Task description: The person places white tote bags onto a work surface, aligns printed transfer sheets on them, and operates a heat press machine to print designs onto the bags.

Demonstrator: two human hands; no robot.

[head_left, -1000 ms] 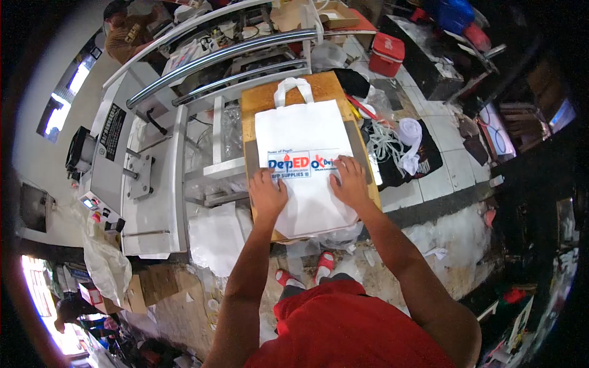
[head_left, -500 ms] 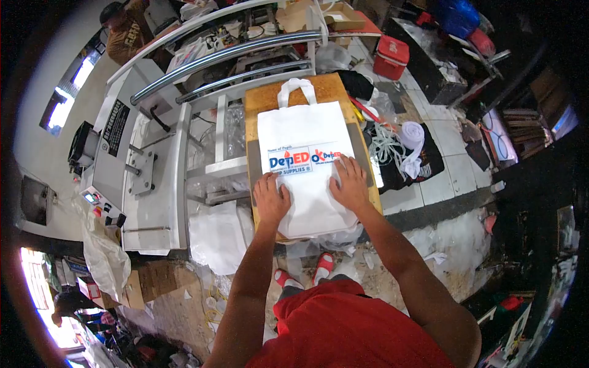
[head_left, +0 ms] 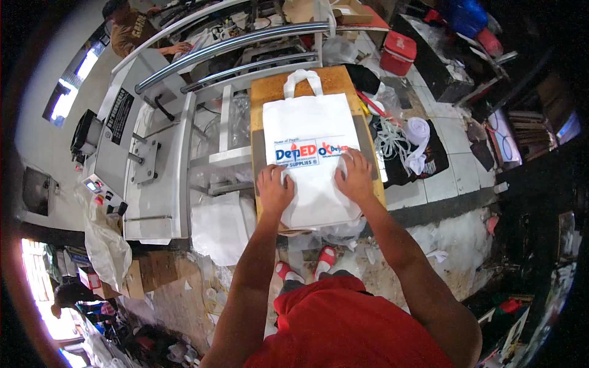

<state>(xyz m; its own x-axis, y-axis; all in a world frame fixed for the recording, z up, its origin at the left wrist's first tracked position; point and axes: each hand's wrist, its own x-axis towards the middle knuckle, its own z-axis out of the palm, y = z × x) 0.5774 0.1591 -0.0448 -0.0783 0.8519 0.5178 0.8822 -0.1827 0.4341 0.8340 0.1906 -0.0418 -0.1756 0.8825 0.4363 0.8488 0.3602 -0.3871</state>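
A white tote bag (head_left: 313, 116) with blue and red "DepED" print lies flat on a wooden board (head_left: 270, 89), its handle loop pointing away from me. My left hand (head_left: 275, 189) rests on the bag's left edge below the print, fingers apart and slightly bent, thumb turned inward. On the opposite edge, my right hand (head_left: 354, 176) lies with its fingers spread over the lower right corner of the print. Both palms face down. The bag's near edge hangs close to the board's front, where some layers show beneath it.
A white machine (head_left: 126, 153) with metal rails (head_left: 233, 46) stands to the left. White sheets (head_left: 222, 227) lie beside the board. Right of it are a white fabric roll (head_left: 418, 135), tangled white cords (head_left: 392, 141) and a red cooler (head_left: 399, 54). Another person (head_left: 132, 30) is at far left.
My view has shifted slightly, so the board and bag sit a little higher and farther right. Both hands stay on the bag's sides. The other person's hand now shows near the rails.
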